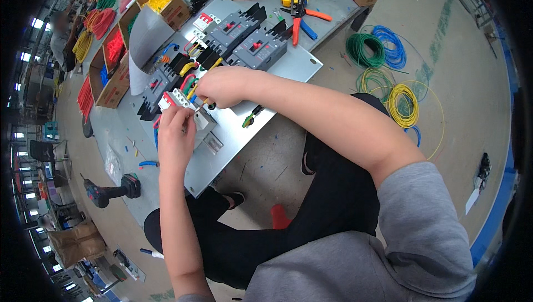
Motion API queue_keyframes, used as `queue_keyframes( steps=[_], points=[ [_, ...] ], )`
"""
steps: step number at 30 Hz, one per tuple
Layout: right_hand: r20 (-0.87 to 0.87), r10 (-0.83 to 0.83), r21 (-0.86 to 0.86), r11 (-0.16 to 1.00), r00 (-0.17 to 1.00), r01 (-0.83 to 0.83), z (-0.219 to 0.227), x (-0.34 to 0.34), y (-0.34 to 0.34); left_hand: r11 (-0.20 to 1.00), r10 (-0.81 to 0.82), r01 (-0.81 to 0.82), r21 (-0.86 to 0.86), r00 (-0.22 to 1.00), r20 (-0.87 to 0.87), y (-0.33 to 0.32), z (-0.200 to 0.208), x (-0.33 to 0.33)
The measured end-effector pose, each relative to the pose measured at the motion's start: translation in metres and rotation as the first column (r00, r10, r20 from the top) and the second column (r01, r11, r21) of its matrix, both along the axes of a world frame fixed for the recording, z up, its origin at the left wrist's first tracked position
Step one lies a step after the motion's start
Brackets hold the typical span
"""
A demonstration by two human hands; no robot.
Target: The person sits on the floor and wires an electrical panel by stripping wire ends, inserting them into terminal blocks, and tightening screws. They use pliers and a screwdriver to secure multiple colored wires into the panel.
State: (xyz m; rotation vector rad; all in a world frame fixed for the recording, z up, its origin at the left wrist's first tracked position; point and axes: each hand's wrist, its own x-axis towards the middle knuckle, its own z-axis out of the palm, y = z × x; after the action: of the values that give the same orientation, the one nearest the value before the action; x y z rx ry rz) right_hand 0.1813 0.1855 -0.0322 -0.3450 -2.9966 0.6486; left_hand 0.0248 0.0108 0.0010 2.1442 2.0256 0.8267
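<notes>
My left hand (176,132) is closed in a pinch at the front of a small white breaker with a red part (167,101). My right hand (225,86) is bent over beside it, fingers closed, the fingertips close to the left hand's. A thin piece shows between the hands, too small to name. Both hands are over a metal mounting plate (199,171) that reaches over my lap. Large grey circuit breakers (259,48) stand on it beyond my right hand, and another grey breaker (160,84) lies to the left. Yellow, red and green wires (187,69) run between them, partly hidden by my right hand.
Pliers with red and blue handles (297,19) lie at the plate's far end. Cardboard boxes (114,88) of coloured small parts line the table's left. A cordless drill (114,191) is near the left edge. Wire coils (402,105) lie on the floor at right.
</notes>
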Motion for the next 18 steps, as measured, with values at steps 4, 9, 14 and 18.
queue_keyframes(
  steps=[4, 9, 14, 18],
  points=[
    [0.025, -0.006, -0.004, 1.0, 1.0, 0.006, 0.005, 0.0, -0.001, 1.0, 0.001, -0.001, 0.011, 0.999, -0.039, 0.0, -0.003, -0.003],
    [0.046, -0.03, -0.03, 0.999, 0.998, 0.032, 0.011, 0.003, -0.004, 0.999, -0.041, 0.041, -0.004, 0.993, -0.107, 0.001, 0.003, -0.003],
    [0.036, -0.04, -0.041, 0.998, 0.999, 0.041, 0.012, 0.005, -0.004, 0.998, -0.028, 0.023, -0.06, 0.995, -0.096, 0.004, 0.007, 0.003],
    [0.012, -0.033, -0.028, 0.999, 0.999, 0.034, 0.007, 0.005, -0.003, 0.993, 0.036, -0.038, -0.108, 0.999, -0.019, 0.009, 0.005, 0.005]
  ],
)
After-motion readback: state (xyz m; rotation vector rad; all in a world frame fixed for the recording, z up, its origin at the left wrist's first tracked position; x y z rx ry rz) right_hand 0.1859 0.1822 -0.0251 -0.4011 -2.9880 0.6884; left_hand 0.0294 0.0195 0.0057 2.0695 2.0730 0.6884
